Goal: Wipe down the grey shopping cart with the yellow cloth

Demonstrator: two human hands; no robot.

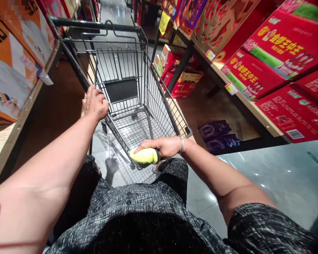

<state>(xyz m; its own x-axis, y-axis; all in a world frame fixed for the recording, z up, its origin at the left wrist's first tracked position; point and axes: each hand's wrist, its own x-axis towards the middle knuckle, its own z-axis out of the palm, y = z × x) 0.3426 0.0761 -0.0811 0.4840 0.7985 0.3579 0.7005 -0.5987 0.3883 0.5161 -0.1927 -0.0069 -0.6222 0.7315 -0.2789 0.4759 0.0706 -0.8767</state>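
A dark wire shopping cart [161, 102] stands in front of me, its handle bar at the far end and its wire basket bare inside. My left hand [95, 103] is closed over the cart's left top rim, fingers curled. At the near end of the basket, my right hand [167, 146] grips a folded yellow-green cloth [145, 156] with a dark edge. The cloth lies against the cart's near rim, and part of that rim is hidden behind it. A thin bracelet [181, 145] circles my right wrist.
Wooden shelves line both sides closely. Red boxes [283, 42] are stacked on the right shelf, with purple packages [218, 134] low beneath it. Orange and white boxes [9, 67] fill the left shelf. Shiny grey floor [265, 183] runs below and ahead.
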